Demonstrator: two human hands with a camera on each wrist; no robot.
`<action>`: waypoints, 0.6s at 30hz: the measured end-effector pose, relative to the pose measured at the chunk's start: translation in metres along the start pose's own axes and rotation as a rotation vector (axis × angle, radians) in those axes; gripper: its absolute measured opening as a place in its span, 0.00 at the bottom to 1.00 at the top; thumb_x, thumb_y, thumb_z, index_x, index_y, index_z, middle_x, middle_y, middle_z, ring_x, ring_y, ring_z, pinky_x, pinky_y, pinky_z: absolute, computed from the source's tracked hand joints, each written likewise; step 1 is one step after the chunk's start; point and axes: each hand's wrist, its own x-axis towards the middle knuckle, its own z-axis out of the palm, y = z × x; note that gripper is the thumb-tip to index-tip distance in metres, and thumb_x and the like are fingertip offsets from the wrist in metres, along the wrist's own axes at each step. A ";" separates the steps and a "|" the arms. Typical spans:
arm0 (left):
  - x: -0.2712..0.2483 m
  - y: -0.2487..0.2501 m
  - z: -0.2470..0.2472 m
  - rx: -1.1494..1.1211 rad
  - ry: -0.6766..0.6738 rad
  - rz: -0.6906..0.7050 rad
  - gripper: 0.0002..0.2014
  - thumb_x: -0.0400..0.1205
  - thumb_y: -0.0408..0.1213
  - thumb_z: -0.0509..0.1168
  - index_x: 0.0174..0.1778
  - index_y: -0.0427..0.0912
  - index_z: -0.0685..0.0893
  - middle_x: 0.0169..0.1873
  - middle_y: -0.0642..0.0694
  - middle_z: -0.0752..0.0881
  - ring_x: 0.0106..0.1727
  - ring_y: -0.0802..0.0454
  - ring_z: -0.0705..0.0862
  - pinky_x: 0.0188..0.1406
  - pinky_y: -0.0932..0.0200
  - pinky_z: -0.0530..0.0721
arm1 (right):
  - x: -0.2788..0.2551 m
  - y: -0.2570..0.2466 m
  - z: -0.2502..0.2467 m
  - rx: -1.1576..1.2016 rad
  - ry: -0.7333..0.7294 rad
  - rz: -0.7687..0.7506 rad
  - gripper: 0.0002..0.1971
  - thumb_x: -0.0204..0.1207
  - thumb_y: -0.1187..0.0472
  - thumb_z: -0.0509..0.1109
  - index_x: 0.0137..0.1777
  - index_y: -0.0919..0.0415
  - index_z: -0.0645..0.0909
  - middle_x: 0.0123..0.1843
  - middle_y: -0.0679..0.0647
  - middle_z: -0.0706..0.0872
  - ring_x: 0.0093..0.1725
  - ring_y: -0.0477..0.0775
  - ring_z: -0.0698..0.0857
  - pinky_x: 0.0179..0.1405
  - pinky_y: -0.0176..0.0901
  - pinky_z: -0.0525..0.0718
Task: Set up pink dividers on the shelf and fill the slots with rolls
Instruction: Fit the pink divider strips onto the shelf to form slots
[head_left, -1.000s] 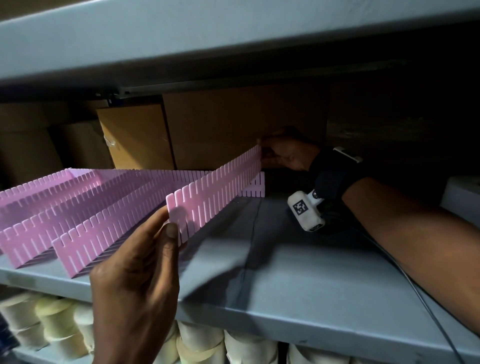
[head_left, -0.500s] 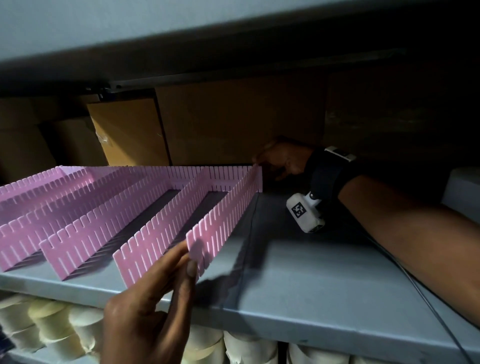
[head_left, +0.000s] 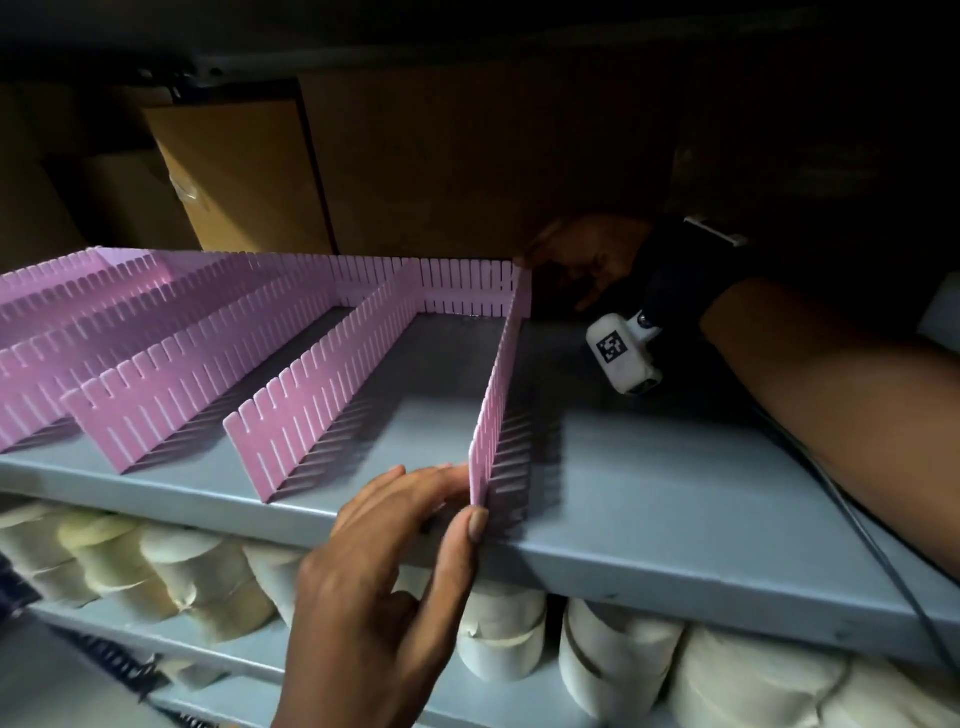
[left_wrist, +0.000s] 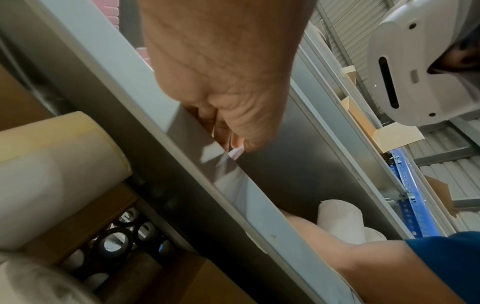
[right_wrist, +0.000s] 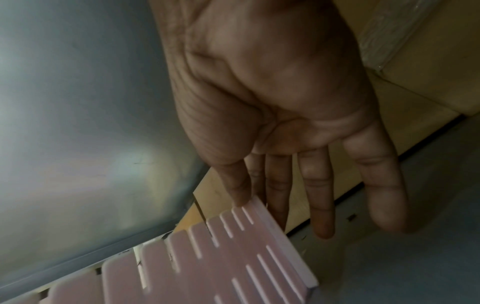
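Observation:
Several slotted pink dividers (head_left: 306, 395) stand in rows on the grey shelf (head_left: 649, 493), joined to a pink cross strip (head_left: 457, 291) at the back. The rightmost divider (head_left: 498, 395) stands upright on the shelf. My left hand (head_left: 475, 499) pinches its front end between thumb and fingers; the left wrist view shows only a pink tip (left_wrist: 235, 153) in that hand (left_wrist: 233, 148). My right hand (head_left: 566, 270) is at its far end. There the fingers are straight and the thumb tip touches the divider's top corner (right_wrist: 233, 257). Pale rolls (head_left: 498, 623) lie on the shelf below.
Brown cardboard boxes (head_left: 234, 176) line the dark back of the shelf. The upper shelf hangs low overhead. A white wrist camera (head_left: 621, 356) and its cable run along my right forearm. Bare shelf lies to the right of the last divider.
The rightmost divider came down from a raised slant and its front end swung right, so it now stands on the shelf. My left hand moved right with that end. The right hand's grip loosened.

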 end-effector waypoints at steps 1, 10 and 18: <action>0.000 -0.003 -0.001 -0.006 -0.017 0.008 0.09 0.82 0.41 0.70 0.52 0.43 0.93 0.50 0.54 0.92 0.55 0.51 0.91 0.59 0.39 0.87 | 0.000 0.000 0.000 0.003 -0.001 0.007 0.24 0.80 0.50 0.71 0.74 0.54 0.76 0.72 0.58 0.80 0.70 0.63 0.79 0.56 0.65 0.83; -0.010 -0.023 -0.007 0.085 -0.114 0.034 0.07 0.83 0.46 0.69 0.51 0.50 0.91 0.59 0.63 0.89 0.68 0.57 0.85 0.66 0.34 0.81 | -0.001 0.001 -0.004 0.021 -0.059 0.006 0.21 0.81 0.48 0.70 0.71 0.53 0.79 0.66 0.55 0.86 0.63 0.59 0.84 0.53 0.65 0.84; -0.006 -0.026 -0.008 0.090 -0.090 0.071 0.08 0.82 0.48 0.70 0.47 0.51 0.93 0.57 0.65 0.90 0.66 0.59 0.86 0.64 0.44 0.81 | 0.005 0.008 -0.007 0.040 -0.052 0.015 0.18 0.80 0.42 0.69 0.64 0.51 0.81 0.58 0.53 0.89 0.59 0.59 0.86 0.43 0.56 0.82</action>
